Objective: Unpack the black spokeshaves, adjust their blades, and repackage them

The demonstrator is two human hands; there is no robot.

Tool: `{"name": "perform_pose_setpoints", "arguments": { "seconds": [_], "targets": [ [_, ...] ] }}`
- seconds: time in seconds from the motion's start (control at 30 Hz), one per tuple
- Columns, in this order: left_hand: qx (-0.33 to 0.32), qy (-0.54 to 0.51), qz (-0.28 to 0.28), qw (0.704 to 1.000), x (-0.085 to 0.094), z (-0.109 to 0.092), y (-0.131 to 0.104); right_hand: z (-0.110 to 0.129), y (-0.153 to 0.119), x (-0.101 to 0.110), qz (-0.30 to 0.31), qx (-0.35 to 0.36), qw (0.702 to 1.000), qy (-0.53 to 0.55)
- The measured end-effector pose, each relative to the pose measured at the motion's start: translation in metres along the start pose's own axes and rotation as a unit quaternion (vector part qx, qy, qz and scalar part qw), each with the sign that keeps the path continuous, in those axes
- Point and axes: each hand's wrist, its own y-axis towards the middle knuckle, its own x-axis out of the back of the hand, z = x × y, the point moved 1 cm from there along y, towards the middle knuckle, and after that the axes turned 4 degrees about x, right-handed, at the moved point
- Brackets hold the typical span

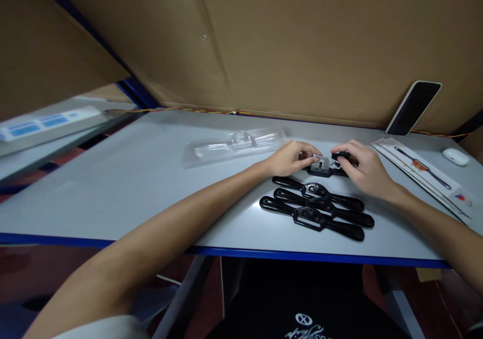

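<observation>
A person in a dark garment with white print (304, 320) sits or stands at a gray worktable (132, 188), just before a row of 3 black spokeshaves (319, 203) laid side by side, their handles roughly aligned, seemingly to keep them together within reach. Just beyond the row, a 4th spokeshave (328, 173) lies on the tabletop between both hands. The left hand (290, 158) sets its fingertips to a gray metal block (320, 166) on that tool, perhaps to steady it; whether they pinch it, one cannot tell. The right hand (364, 168) pinches a small black part (340, 155) narrowly between thumb and fingers, a hold that suits so small a piece. Right of the row lie printed cards (422, 169), 1 picturing a spokeshave; beyond its left end sits a clear plastic tray (237, 147). Farther right of the row rests a white computer mouse (456, 156). Farther back, a phone (414, 108) leans, apparently propped upright by the brown panel (302, 47) behind.
</observation>
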Motion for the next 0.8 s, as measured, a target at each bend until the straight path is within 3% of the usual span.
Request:
{"name": "perform_pose_setpoints", "arguments": {
  "seconds": [0.4, 0.8],
  "targets": [
    [-0.014, 0.052, 0.015, 0.998, 0.002, 0.003, -0.001, -0.007, -0.005, -0.014, 0.026, 0.013, 0.999, 0.032],
    [0.002, 0.030, 0.014, 0.999, 0.001, 0.005, 0.001, 0.002, -0.004, -0.016, -0.005, -0.022, 0.997, 0.069]
  ]
}}
